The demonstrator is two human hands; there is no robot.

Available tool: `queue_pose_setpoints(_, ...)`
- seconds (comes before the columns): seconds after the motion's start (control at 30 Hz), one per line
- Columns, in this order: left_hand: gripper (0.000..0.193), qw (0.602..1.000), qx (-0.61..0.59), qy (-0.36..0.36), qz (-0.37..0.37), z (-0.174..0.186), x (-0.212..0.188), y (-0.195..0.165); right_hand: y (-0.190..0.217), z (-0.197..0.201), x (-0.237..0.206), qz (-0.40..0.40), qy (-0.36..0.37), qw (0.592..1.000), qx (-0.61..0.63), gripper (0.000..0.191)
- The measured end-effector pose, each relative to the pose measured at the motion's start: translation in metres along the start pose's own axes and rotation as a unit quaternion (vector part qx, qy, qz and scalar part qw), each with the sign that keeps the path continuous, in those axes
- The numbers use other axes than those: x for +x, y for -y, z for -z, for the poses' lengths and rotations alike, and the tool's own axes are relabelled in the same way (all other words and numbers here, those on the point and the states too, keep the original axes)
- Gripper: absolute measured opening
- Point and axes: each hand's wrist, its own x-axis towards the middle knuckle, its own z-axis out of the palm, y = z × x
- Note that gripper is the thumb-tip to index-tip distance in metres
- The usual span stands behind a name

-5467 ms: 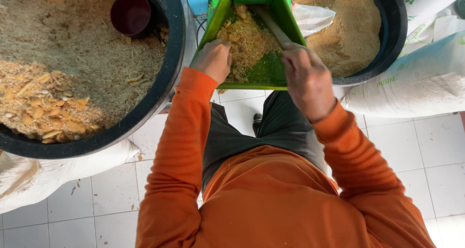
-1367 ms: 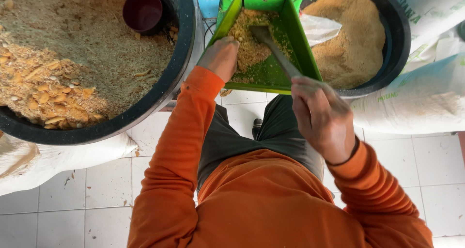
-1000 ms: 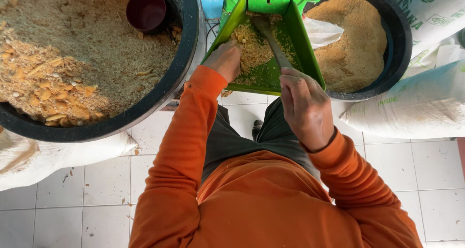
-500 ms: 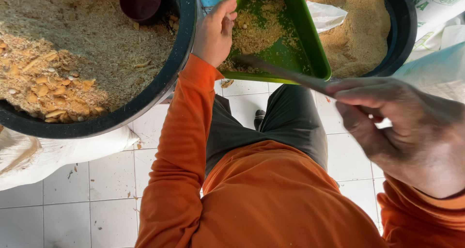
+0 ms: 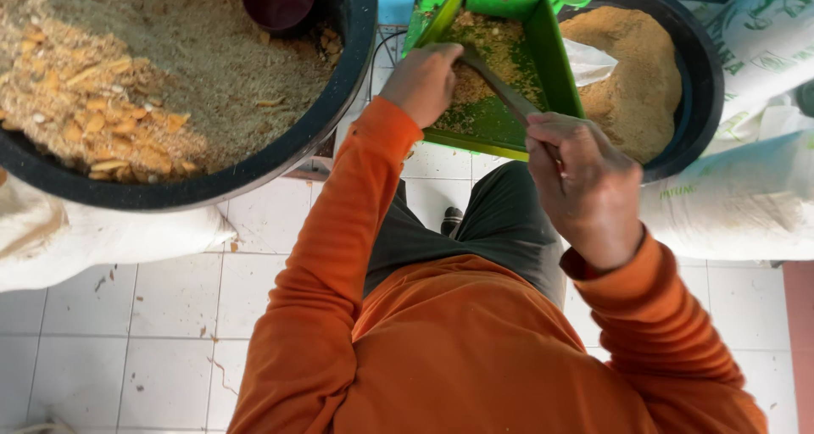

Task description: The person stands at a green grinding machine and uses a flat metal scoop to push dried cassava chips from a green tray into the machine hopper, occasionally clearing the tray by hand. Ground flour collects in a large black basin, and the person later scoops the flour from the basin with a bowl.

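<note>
The left hand [image 5: 421, 82] rests on the near-left part of the green tray [image 5: 555, 69], its fingers curled down into the crumbly yellow-brown feed [image 5: 500, 48] that covers the tray's floor; whether they pinch any of it cannot be told. The right hand [image 5: 581, 184] hangs over the tray's near-right corner, its fingers pressed together around the handle of a thin grey stick [image 5: 500, 91]. The stick runs from that hand up and left across the tray, and its far end lies in the feed just beside the left hand. The tray tilts between two black tubs. The left tub [image 5: 339, 103] is large and holds pale meal with a heap of orange-yellow chips on its left side, and a dark red cup [image 5: 280, 0] sits in it near the far rim. The right tub [image 5: 699, 95] holds a mound of tan powder [image 5: 636, 78]. White sacks [image 5: 746, 197] lie right of that tub, and another sack lies below the left tub. The person wears orange sleeves and stands on a white tiled floor [image 5: 127, 341].
</note>
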Motion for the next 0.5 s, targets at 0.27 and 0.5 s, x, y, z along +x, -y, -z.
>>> queue_pose_setpoints(0.27,0.014,0.976,-0.002,0.147,0.161,-0.017,-0.002,-0.003,-0.035,-0.043,-0.031,-0.021,-0.04,0.995,0.085,0.016)
queue_pose_setpoints(0.5,0.017,0.972,0.049,0.176,0.145,-0.03,0.009,0.0,-0.035,-0.053,-0.055,-0.059,-0.043,0.993,0.092,0.014)
